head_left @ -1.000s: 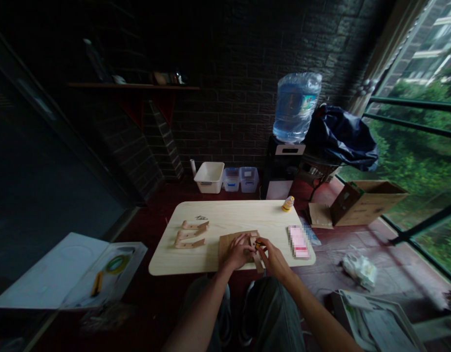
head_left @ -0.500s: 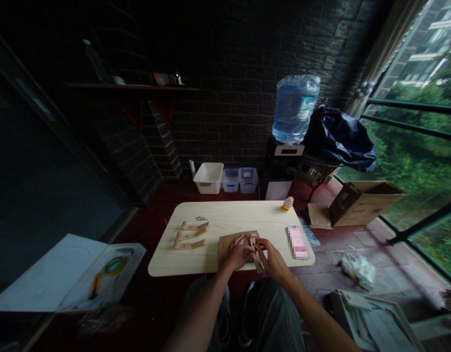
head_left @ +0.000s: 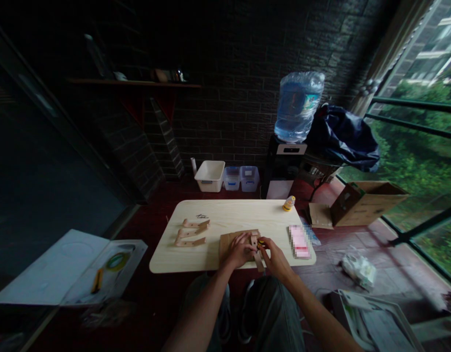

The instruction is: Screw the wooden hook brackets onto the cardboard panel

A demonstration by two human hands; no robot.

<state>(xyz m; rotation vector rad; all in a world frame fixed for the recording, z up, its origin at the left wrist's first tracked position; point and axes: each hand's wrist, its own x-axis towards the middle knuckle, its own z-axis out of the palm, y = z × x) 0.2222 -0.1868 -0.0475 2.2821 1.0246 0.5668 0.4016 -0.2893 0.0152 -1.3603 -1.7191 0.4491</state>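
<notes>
My left hand (head_left: 240,252) rests over a flat brown board (head_left: 225,240), its fingers and thumb closed at a small L-shaped wooden piece (head_left: 259,262) with a hole. On the right side of that piece, my right hand (head_left: 275,256) pinches a small yellow-and-black tool (head_left: 261,241). Fingers cover most of the tool, so its tip cannot be made out. Further left on the table lie wooden pieces (head_left: 190,242) of similar bent shape. Behind them is a little pile of dark, thin screw-like parts (head_left: 202,216).
The pale low table (head_left: 166,254) stands before my knees. A yellow-capped small container (head_left: 289,204) and a pink blurred item (head_left: 299,242) are on its right side. Beyond it are plastic bins (head_left: 209,186) and a water dispenser (head_left: 286,161). An open case (head_left: 78,269) lies at left.
The yellow-and-black tool has turned slightly in my right fingers. My left hand stays on the board and wooden piece. The whole view has shifted a little.
</notes>
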